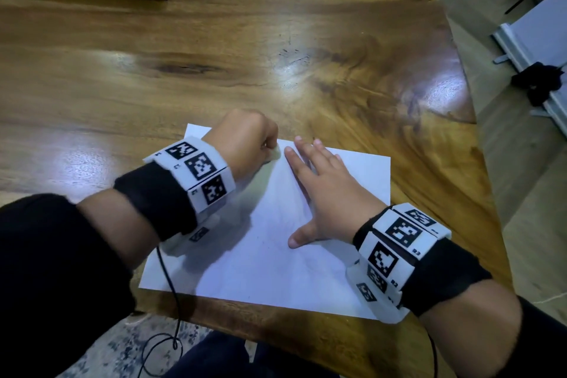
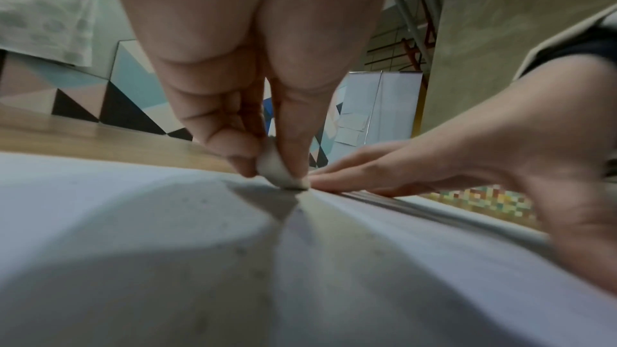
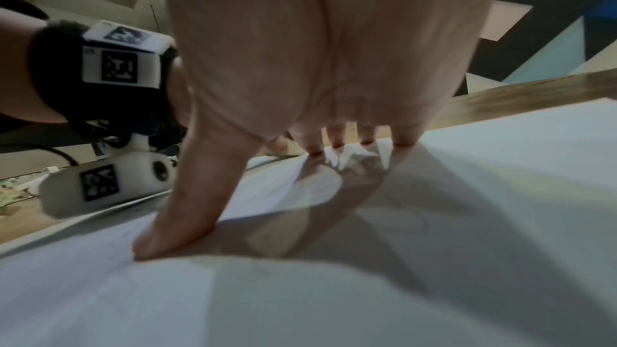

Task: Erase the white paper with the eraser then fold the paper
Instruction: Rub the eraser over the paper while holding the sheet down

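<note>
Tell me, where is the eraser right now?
The small white rubber eraser is pinched in the left hand, touching the far part of the white paper sheet, just left of the right hand fingertips.

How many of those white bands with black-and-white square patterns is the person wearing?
2. One band wraps the left wrist, behind the left hand that pinches the eraser. The other band wraps the right wrist, behind the right hand pressing flat on the paper.
</note>
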A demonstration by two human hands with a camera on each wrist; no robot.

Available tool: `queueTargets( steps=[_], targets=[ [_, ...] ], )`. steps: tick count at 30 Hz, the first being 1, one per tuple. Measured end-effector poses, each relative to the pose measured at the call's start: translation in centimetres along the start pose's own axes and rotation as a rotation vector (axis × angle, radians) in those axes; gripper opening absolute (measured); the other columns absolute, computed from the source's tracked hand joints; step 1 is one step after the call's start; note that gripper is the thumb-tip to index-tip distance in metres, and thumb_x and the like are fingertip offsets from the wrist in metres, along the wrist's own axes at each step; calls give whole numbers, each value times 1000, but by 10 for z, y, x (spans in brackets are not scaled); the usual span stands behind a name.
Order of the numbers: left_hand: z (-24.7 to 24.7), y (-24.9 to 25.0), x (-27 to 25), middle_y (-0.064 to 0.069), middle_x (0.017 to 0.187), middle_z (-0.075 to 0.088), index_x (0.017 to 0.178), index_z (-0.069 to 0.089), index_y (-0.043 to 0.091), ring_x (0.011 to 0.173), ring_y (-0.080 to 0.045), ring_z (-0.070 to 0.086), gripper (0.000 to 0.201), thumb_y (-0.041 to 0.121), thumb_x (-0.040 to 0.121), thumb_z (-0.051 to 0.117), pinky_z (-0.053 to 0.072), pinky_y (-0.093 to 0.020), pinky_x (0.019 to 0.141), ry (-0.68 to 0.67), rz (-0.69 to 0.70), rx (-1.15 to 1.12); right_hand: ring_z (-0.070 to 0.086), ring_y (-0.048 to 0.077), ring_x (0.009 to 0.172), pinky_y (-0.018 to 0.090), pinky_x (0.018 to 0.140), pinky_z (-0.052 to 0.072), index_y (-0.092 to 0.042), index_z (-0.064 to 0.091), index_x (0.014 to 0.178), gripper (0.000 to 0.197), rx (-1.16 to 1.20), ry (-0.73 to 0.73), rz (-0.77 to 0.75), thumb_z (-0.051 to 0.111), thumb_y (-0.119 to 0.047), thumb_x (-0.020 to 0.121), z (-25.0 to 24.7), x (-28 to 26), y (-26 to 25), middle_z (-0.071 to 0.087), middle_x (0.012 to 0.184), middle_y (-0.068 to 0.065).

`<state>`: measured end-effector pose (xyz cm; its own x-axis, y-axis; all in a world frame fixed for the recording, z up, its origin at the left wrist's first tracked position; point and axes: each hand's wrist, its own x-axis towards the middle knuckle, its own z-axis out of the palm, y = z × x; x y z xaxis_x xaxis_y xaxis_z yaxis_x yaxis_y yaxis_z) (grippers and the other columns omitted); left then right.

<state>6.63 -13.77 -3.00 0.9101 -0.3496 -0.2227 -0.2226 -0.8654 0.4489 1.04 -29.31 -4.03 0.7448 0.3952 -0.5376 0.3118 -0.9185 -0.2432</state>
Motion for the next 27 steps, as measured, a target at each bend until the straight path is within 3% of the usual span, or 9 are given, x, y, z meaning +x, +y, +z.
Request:
queueTargets(
  steps=[4,6,7,10,13,15,20,24,27],
  targets=[
    [-5,-5,-14,3,76,62,80,70,19,78,-18,58,8,17,71,70,38,-19,61,-313,76,76,-25,20,142,40,119,-5,-20,-17,148,135,-3,5,-3,78,-56,60,1,0,0,-27,155,-2],
    [-9,0,-3,2,71,59,84,70,17,70,-14,51,11,17,73,69,32,-10,49,-252,66,68,-25,19,142,38,118,-6,-22,-16,148,134,21,18,-7,79,-55,60,1,-1,1,-24,155,-2],
    [-9,3,3,3,69,56,87,69,15,68,-15,48,12,16,75,68,31,-14,49,-177,55,55,-24,19,142,37,118,-6,-23,-16,148,134,37,22,-5,80,-55,60,1,-2,1,-23,155,-1],
    [0,7,4,3,68,48,88,64,12,73,-19,44,11,14,77,63,30,-23,63,-52,48,52,-23,19,142,35,118,-4,-23,-14,148,133,67,26,-2,80,-53,60,0,-2,1,-17,155,1],
    [7,-2,-20,12,59,44,78,64,18,67,-16,45,4,17,74,64,32,-24,55,-257,149,93,-22,20,142,35,118,-4,-23,-14,149,133,74,28,2,80,-53,60,0,-1,0,-13,154,1],
    [4,-5,-20,15,59,47,78,66,21,66,-13,49,6,23,72,67,36,-21,58,-352,138,87,-22,20,142,35,119,-4,-23,-15,148,133,80,18,5,80,-52,61,0,-2,0,-12,154,1],
    [2,2,6,-3,82,48,85,60,11,82,-30,54,6,12,79,58,41,-31,70,-49,82,39,-21,21,142,35,119,-3,-22,-15,148,133,64,20,9,80,-53,61,-2,-2,-2,-10,154,1],
    [15,-8,-36,-1,70,43,63,50,17,67,-27,49,16,9,75,55,34,-29,59,-218,288,58,-21,20,142,34,118,-3,-23,-15,148,132,92,18,8,81,-51,61,-3,-3,-2,-11,154,1],
    [17,-14,-49,3,67,43,63,55,17,63,-22,47,12,11,73,58,29,-16,54,-287,286,42,-20,18,142,33,119,-2,-21,-13,149,134,128,30,-1,82,-50,59,-1,-3,-1,-9,154,-1]
  ],
)
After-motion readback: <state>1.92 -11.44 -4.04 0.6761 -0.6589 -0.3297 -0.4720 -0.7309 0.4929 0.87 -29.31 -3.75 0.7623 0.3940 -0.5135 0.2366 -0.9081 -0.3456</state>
